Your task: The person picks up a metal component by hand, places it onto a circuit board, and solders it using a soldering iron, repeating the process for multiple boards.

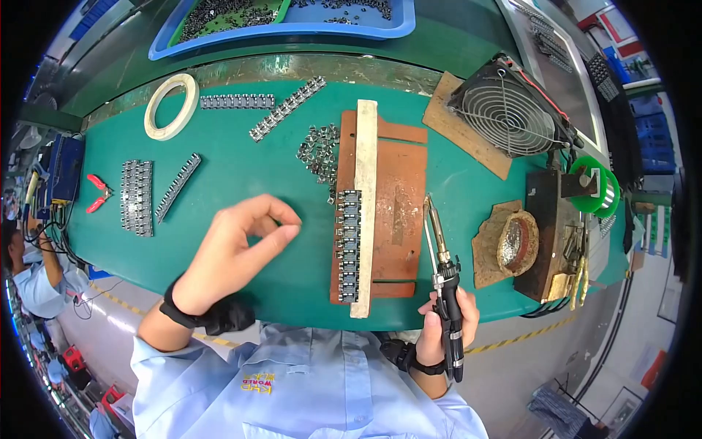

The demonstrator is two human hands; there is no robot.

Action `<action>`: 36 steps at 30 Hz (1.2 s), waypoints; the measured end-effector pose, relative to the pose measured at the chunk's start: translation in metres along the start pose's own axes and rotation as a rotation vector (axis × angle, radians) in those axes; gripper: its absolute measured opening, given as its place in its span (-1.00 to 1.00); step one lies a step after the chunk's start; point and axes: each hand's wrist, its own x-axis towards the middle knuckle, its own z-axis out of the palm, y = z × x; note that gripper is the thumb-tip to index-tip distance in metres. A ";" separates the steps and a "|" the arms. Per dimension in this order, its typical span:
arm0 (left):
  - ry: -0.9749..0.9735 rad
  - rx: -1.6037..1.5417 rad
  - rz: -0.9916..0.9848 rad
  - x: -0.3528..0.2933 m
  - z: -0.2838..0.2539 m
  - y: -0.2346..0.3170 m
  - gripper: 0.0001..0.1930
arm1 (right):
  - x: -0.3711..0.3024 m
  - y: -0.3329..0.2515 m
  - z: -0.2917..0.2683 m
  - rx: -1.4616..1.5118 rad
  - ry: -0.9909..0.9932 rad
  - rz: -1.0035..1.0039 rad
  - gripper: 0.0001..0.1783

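Note:
My right hand grips a soldering iron with a thin feed tube along its barrel. Its tip points away from me, over the right edge of a brown board. Across the board lies a pale strip. Along the strip's left side runs a row of small black parts with metal pieces. Left of the board, my left hand hovers with thumb and forefinger pinched together; anything between the tips is too small to make out. Beyond it a pile of small metal pieces touches the board's left side.
Rows of parts, red-handled cutters and a tape roll lie left. A fan, a round dish and a green solder spool stand right. A blue tray is at the back.

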 end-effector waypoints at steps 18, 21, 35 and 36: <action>0.243 0.708 0.376 0.034 0.033 0.008 -0.84 | 0.007 -0.001 -0.001 -0.055 -0.006 -0.044 -0.51; 0.256 0.651 0.337 0.026 0.029 0.009 -0.84 | 0.007 -0.002 -0.002 -0.056 -0.005 -0.046 -0.51; 0.140 -0.261 -0.061 -0.013 0.037 0.002 -0.84 | 0.006 0.001 -0.003 0.007 0.000 -0.072 -0.52; 0.141 -0.259 -0.063 -0.013 0.036 0.001 -0.84 | 0.006 0.001 -0.003 0.009 0.000 -0.070 -0.52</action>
